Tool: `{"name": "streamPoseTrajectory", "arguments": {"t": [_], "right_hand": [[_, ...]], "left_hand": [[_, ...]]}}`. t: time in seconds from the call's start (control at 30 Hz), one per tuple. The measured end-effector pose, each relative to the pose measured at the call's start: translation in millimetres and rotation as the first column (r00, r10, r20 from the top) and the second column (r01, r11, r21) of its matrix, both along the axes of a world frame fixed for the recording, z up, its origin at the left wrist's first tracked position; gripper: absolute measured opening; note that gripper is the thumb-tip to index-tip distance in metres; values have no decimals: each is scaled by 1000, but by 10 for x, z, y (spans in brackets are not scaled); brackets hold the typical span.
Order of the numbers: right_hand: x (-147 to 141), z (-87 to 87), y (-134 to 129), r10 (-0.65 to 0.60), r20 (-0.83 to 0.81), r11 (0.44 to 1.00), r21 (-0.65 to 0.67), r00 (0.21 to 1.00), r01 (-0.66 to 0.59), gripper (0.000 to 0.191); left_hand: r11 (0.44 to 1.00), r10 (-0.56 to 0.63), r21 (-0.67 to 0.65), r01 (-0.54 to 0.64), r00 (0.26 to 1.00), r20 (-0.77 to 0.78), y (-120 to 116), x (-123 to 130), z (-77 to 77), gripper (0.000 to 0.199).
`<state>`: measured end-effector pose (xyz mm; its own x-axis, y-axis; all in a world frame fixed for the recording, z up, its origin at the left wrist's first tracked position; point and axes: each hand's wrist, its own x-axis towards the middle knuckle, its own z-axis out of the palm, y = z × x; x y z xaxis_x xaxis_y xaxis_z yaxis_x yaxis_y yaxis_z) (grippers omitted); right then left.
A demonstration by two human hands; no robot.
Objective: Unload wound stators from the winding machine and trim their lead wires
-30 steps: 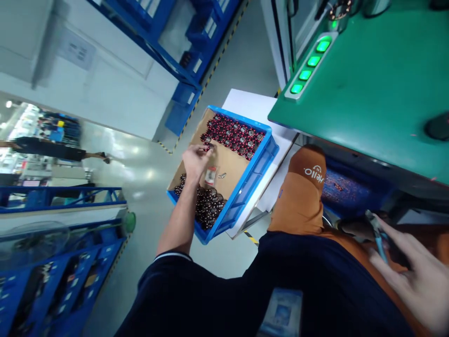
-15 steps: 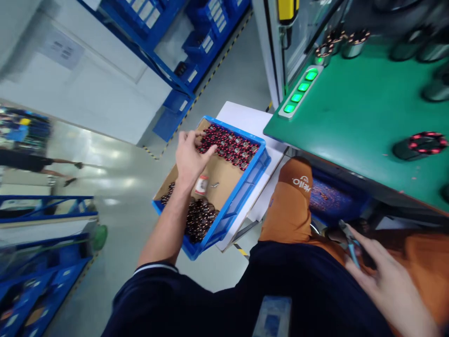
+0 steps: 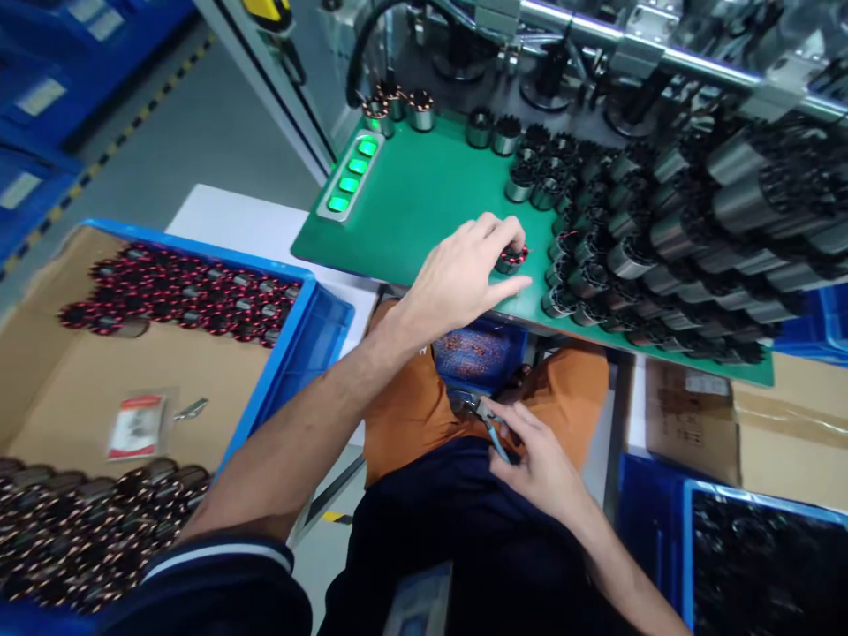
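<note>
On the green worktop point(image 3: 424, 194), my left hand point(image 3: 464, 269) reaches over a small stator with red windings point(image 3: 513, 258). Its fingers curl over the stator's far side while the thumb stands apart on the near side; the palm side is hidden. Low over my lap, my right hand point(image 3: 536, 455) is closed round cutters with light blue handles point(image 3: 495, 433), their jaws pointing up and left. Right of my left hand stand several rows of dark-topped metal stators point(image 3: 593, 274).
A blue tray point(image 3: 268, 380) at left holds red-wound and copper-wound stators, a small packet point(image 3: 137, 427) and a metal piece point(image 3: 192, 409). Machine bars point(image 3: 596, 49) cross behind the worktop, beyond a green-lit button strip point(image 3: 351, 177). Blue bin point(image 3: 480, 353) below; cardboard box point(image 3: 695, 415) at right.
The view has swung right. My left hand has left the blue tray and come over to the red-wound stator on the worktop. My right hand still holds the cutters.
</note>
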<state>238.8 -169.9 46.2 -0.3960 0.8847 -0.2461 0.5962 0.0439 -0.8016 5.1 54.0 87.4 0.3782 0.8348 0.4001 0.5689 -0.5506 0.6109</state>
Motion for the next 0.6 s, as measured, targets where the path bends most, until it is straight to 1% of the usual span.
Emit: {"name": "streamPoseTrajectory", "arguments": {"t": [0.03,0.07,0.13,0.17,0.23,0.33,0.4,0.47,0.53,0.6], "right_hand": [[42,-27,-40,-28,-9,999,-20,1000,28,76],[80,-55,-74,-52,-18,998,-33,999,51,76],[136,-90,-119,-82,-47,996,-26,995,81,74],[153,-89,-130,-95,-69,995,1,993,95,72],[167,-41,-134,-134,-132,986,78,982,146,69],[149,134,-93,-201,-236,961,142,951,238,72],[122,268,-41,-200,-295,956,151,934,253,76],[92,371,15,-177,-330,957,163,927,241,79],[68,426,54,-160,-338,959,169,927,227,79],[58,443,71,-153,-336,962,165,929,219,79]], "left_hand": [[1000,8,-4,-8,1000,-30,25,18,-24,25],[1000,13,-5,-13,999,-45,18,14,-15,20],[1000,12,-13,-12,1000,3,-108,-23,78,13],[1000,6,-14,-5,998,60,-225,-43,145,11],[1000,-6,-5,7,986,168,-534,-68,277,9],[999,11,41,-21,976,219,-1029,-66,395,14],[998,31,47,-43,974,222,-1277,-55,405,20],[997,54,40,-64,975,216,-1430,-47,381,26],[996,70,35,-79,976,208,-1506,-49,351,28],[996,81,24,-87,976,201,-1538,-58,336,27]]}}
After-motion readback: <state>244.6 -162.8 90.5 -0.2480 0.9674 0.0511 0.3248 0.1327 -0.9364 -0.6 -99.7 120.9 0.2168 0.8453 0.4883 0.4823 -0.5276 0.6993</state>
